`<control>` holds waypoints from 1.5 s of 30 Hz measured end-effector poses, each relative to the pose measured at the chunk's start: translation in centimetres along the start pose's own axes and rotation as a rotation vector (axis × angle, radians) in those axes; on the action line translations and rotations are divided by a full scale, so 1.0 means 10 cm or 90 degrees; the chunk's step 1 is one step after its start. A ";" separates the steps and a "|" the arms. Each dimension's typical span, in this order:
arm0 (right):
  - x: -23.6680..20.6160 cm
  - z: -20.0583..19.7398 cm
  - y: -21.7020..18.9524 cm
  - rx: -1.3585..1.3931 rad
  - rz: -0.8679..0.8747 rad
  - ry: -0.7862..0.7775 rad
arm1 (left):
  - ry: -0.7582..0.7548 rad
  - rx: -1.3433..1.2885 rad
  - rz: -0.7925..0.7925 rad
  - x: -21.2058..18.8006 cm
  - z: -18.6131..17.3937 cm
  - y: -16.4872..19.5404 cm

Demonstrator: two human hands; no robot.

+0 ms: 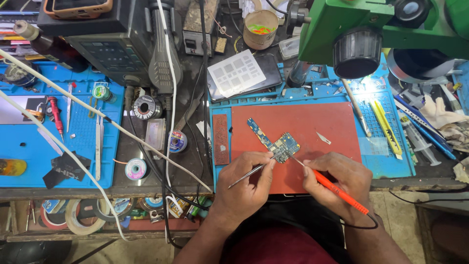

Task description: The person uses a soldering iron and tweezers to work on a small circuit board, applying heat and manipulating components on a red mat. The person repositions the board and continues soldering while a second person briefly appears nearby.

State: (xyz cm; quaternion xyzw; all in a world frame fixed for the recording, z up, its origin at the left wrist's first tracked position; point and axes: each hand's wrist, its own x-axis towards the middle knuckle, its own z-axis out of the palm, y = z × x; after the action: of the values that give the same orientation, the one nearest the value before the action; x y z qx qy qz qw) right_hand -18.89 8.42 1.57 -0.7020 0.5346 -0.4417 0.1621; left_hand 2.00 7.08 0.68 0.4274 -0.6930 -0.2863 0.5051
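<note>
A small blue phone circuit board (274, 141) lies on a red-brown work mat (322, 127). My left hand (245, 185) grips metal tweezers (250, 172) whose tips touch the board's near edge. My right hand (337, 181) holds an orange-handled soldering iron (337, 192); its thin tip reaches the same spot on the board. A black cord trails from the iron's handle across my wrist.
A green microscope (371, 29) hangs over the mat's far right. A dark phone with a metal stencil (239, 72) lies behind the mat. Solder spools (136, 168), tweezers and screwdrivers sit on the blue mat (29, 146) at left. Syringes and pens (420, 137) lie at right.
</note>
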 end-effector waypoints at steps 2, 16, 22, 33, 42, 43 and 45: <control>0.00 0.00 0.01 0.007 -0.018 -0.003 | 0.003 -0.013 -0.013 0.00 0.00 0.00; 0.01 -0.02 0.02 -0.015 -0.002 0.002 | 0.011 0.002 0.008 0.01 0.01 0.01; 0.00 -0.02 0.03 -0.010 -0.011 0.001 | 0.005 -0.008 0.001 0.01 0.02 0.00; 0.02 -0.03 0.02 0.002 -0.009 -0.012 | -0.010 -0.025 0.008 0.00 0.02 -0.01; 0.00 -0.04 0.05 -0.005 -0.010 -0.022 | 0.006 -0.011 0.012 0.02 0.04 0.02; -0.01 -0.04 0.05 -0.003 -0.011 -0.016 | -0.006 -0.001 0.014 0.02 0.03 0.02; -0.01 -0.04 0.05 -0.001 -0.012 -0.003 | -0.012 0.005 0.014 0.02 0.01 0.02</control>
State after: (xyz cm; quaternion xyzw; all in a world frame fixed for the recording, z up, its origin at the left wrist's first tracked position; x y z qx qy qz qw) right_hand -19.51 8.42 1.40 -0.7083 0.5278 -0.4414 0.1583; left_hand 1.79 7.01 0.86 0.4188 -0.7037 -0.2820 0.4999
